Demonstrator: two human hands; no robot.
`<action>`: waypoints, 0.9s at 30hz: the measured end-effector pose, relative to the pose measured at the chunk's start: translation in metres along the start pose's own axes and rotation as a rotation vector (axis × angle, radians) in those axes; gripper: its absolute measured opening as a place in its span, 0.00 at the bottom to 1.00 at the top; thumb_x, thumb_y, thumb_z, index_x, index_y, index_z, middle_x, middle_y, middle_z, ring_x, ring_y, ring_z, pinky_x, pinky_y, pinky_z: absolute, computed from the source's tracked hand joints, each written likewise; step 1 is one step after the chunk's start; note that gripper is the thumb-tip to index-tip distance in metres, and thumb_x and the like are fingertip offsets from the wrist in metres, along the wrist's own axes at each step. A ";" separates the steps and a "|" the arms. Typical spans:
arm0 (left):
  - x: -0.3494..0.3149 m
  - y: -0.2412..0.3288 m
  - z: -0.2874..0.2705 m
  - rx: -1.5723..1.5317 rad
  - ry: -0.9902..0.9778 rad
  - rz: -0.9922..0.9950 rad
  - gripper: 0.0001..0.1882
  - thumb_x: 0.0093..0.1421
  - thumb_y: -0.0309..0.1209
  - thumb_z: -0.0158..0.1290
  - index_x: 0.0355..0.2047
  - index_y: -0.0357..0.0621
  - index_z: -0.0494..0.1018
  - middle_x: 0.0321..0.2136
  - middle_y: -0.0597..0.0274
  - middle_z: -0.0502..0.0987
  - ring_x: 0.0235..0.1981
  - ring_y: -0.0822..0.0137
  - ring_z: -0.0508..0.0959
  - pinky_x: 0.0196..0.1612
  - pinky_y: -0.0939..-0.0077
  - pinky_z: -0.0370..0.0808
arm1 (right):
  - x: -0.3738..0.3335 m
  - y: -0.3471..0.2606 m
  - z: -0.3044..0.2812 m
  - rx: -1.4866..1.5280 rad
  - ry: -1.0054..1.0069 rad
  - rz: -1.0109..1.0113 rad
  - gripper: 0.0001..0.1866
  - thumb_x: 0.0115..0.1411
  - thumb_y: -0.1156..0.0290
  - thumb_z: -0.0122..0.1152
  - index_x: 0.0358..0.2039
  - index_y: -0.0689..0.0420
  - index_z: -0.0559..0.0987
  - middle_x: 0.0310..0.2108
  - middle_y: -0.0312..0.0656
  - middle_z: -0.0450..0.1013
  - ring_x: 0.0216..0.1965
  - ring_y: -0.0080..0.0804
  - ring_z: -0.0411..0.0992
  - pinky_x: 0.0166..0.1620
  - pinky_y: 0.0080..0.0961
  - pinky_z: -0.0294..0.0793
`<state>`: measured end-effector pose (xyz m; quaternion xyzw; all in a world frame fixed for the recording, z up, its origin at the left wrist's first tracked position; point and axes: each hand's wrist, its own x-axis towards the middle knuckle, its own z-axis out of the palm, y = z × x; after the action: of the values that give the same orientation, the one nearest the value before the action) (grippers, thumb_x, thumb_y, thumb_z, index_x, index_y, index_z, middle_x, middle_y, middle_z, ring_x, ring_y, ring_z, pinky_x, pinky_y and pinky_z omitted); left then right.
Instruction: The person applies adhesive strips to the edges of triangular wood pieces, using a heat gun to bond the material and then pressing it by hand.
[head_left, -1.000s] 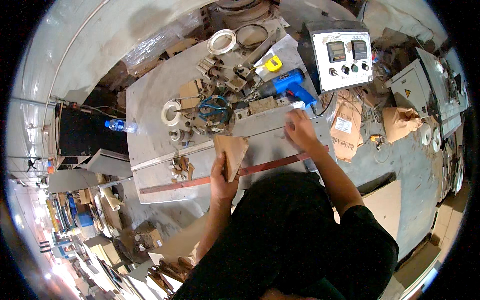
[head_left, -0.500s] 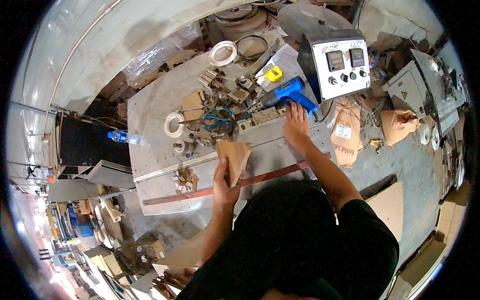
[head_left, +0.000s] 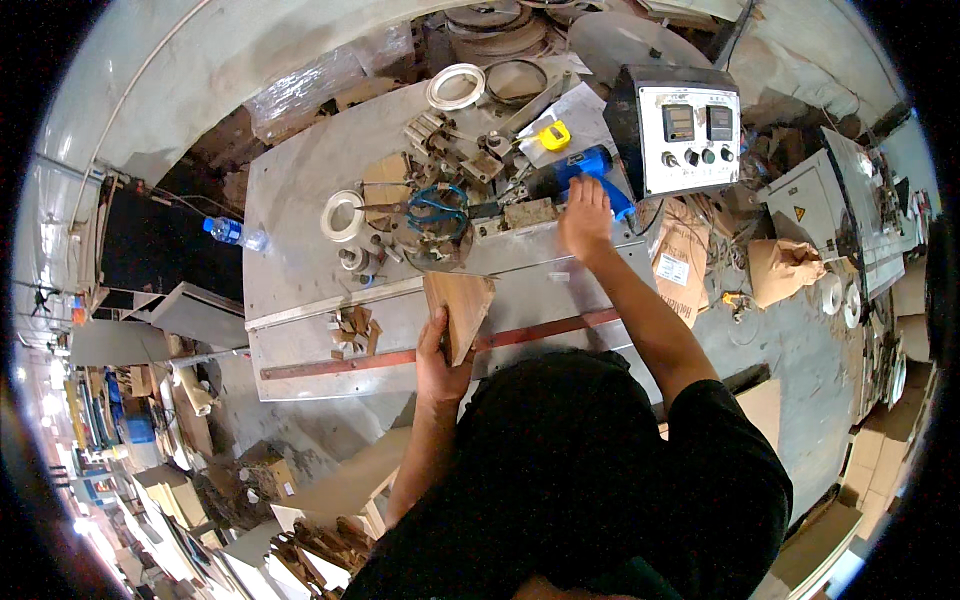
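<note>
Left hand (head_left: 440, 368) held grained, tapering wood block (head_left: 459, 310), grip closed. Right hand (head_left: 586, 226) lay at smooth, blue pistol-shaped tool (head_left: 592, 160); couldn't tell if grip had hold.

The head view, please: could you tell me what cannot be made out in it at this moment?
Head view: part of the left hand, hidden behind the wooden piece.
Head view: part of the blue power tool, covered by the right hand; whether that hand grips it is unclear.
Head view: the displays on the control box, too small to read.
</note>
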<state>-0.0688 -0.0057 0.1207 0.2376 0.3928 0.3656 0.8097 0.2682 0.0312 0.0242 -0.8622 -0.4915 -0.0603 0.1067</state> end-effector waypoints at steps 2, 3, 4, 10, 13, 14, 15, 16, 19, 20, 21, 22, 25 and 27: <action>0.006 -0.013 -0.019 0.079 -0.016 0.061 0.22 0.69 0.44 0.54 0.58 0.47 0.73 0.51 0.66 0.78 0.50 0.64 0.77 0.45 0.74 0.76 | 0.004 0.007 -0.010 -0.029 0.043 0.051 0.40 0.57 0.61 0.63 0.67 0.65 0.61 0.67 0.56 0.61 0.68 0.54 0.60 0.68 0.47 0.61; 0.006 -0.014 -0.021 0.109 -0.040 0.094 0.22 0.69 0.44 0.54 0.59 0.47 0.72 0.52 0.65 0.78 0.50 0.64 0.77 0.44 0.74 0.76 | 0.010 0.015 -0.009 -0.003 -0.001 0.103 0.41 0.56 0.59 0.65 0.66 0.66 0.62 0.67 0.56 0.62 0.67 0.55 0.62 0.68 0.47 0.62; 0.007 -0.015 -0.022 0.138 -0.064 0.130 0.23 0.69 0.43 0.54 0.59 0.47 0.72 0.52 0.65 0.78 0.50 0.64 0.77 0.44 0.74 0.76 | 0.019 0.025 -0.008 0.023 -0.044 0.154 0.42 0.55 0.58 0.66 0.65 0.66 0.63 0.66 0.57 0.63 0.66 0.56 0.63 0.68 0.48 0.63; 0.006 0.006 -0.005 -0.115 -0.022 -0.028 0.22 0.69 0.44 0.54 0.59 0.47 0.72 0.51 0.64 0.77 0.49 0.67 0.77 0.42 0.76 0.75 | 0.060 0.058 -0.011 0.080 -0.398 0.292 0.38 0.56 0.50 0.67 0.59 0.64 0.70 0.55 0.57 0.76 0.58 0.55 0.74 0.60 0.49 0.73; 0.008 0.014 0.001 -0.157 -0.002 -0.020 0.21 0.69 0.44 0.54 0.57 0.47 0.72 0.48 0.65 0.78 0.46 0.68 0.77 0.41 0.75 0.74 | 0.067 0.062 -0.017 0.115 -0.421 0.274 0.37 0.56 0.47 0.67 0.56 0.63 0.74 0.53 0.56 0.78 0.57 0.52 0.76 0.59 0.47 0.75; 0.007 0.017 0.005 -0.171 0.049 -0.021 0.21 0.69 0.45 0.54 0.56 0.46 0.72 0.47 0.65 0.78 0.45 0.69 0.77 0.41 0.75 0.74 | 0.064 0.061 -0.022 0.107 -0.395 0.285 0.39 0.56 0.45 0.67 0.59 0.62 0.72 0.53 0.55 0.78 0.56 0.54 0.76 0.58 0.46 0.76; 0.006 0.018 0.006 -0.187 0.104 -0.024 0.21 0.69 0.45 0.54 0.56 0.46 0.72 0.45 0.65 0.78 0.44 0.69 0.77 0.41 0.75 0.74 | 0.060 0.059 -0.026 0.116 -0.349 0.289 0.40 0.56 0.45 0.67 0.60 0.62 0.71 0.53 0.56 0.78 0.56 0.55 0.76 0.58 0.46 0.76; 0.008 0.018 0.004 -0.194 0.078 -0.011 0.21 0.69 0.45 0.54 0.55 0.46 0.72 0.45 0.65 0.77 0.44 0.69 0.76 0.41 0.75 0.74 | 0.056 0.058 -0.031 0.125 -0.302 0.292 0.40 0.57 0.44 0.66 0.60 0.61 0.70 0.53 0.56 0.78 0.56 0.55 0.76 0.58 0.47 0.76; 0.006 0.014 -0.011 -0.166 0.052 0.027 0.19 0.70 0.44 0.54 0.54 0.46 0.73 0.42 0.65 0.77 0.42 0.68 0.76 0.41 0.74 0.74 | 0.038 0.056 -0.048 0.149 -0.194 0.230 0.39 0.58 0.44 0.65 0.59 0.61 0.69 0.48 0.58 0.79 0.50 0.59 0.78 0.53 0.50 0.78; 0.009 0.014 -0.012 -0.126 0.062 0.055 0.19 0.70 0.44 0.54 0.53 0.46 0.73 0.42 0.64 0.77 0.42 0.68 0.77 0.41 0.74 0.74 | 0.037 0.052 -0.060 0.158 -0.209 0.220 0.39 0.58 0.44 0.65 0.59 0.61 0.70 0.48 0.58 0.79 0.49 0.58 0.79 0.53 0.51 0.78; 0.010 0.013 -0.013 -0.085 0.070 0.082 0.18 0.70 0.43 0.54 0.53 0.46 0.73 0.41 0.64 0.77 0.41 0.68 0.77 0.40 0.74 0.74 | 0.034 0.050 -0.065 0.166 -0.225 0.211 0.38 0.58 0.43 0.65 0.58 0.61 0.70 0.48 0.57 0.79 0.48 0.58 0.79 0.52 0.51 0.78; 0.008 0.012 -0.013 -0.084 0.089 0.083 0.18 0.70 0.43 0.54 0.52 0.46 0.73 0.40 0.64 0.78 0.40 0.68 0.77 0.40 0.73 0.75 | 0.027 0.056 -0.059 0.182 -0.162 0.167 0.37 0.58 0.45 0.65 0.57 0.60 0.70 0.46 0.58 0.79 0.46 0.59 0.79 0.50 0.53 0.79; 0.009 0.006 -0.016 -0.022 0.125 0.135 0.17 0.70 0.43 0.54 0.50 0.45 0.74 0.38 0.64 0.78 0.38 0.67 0.78 0.39 0.72 0.75 | 0.018 0.065 -0.061 0.224 -0.085 0.183 0.35 0.57 0.46 0.65 0.56 0.58 0.71 0.45 0.57 0.79 0.46 0.60 0.79 0.50 0.53 0.78; 0.017 -0.001 -0.023 0.005 0.137 0.179 0.16 0.70 0.42 0.55 0.49 0.45 0.74 0.37 0.64 0.78 0.36 0.67 0.78 0.38 0.72 0.76 | 0.011 0.065 -0.071 0.249 -0.030 0.200 0.32 0.56 0.49 0.67 0.53 0.58 0.72 0.41 0.59 0.80 0.43 0.62 0.79 0.46 0.53 0.79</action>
<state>-0.0797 0.0089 0.0985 0.2480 0.4252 0.4508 0.7446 0.3299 -0.0085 0.0876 -0.8878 -0.4083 0.0250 0.2107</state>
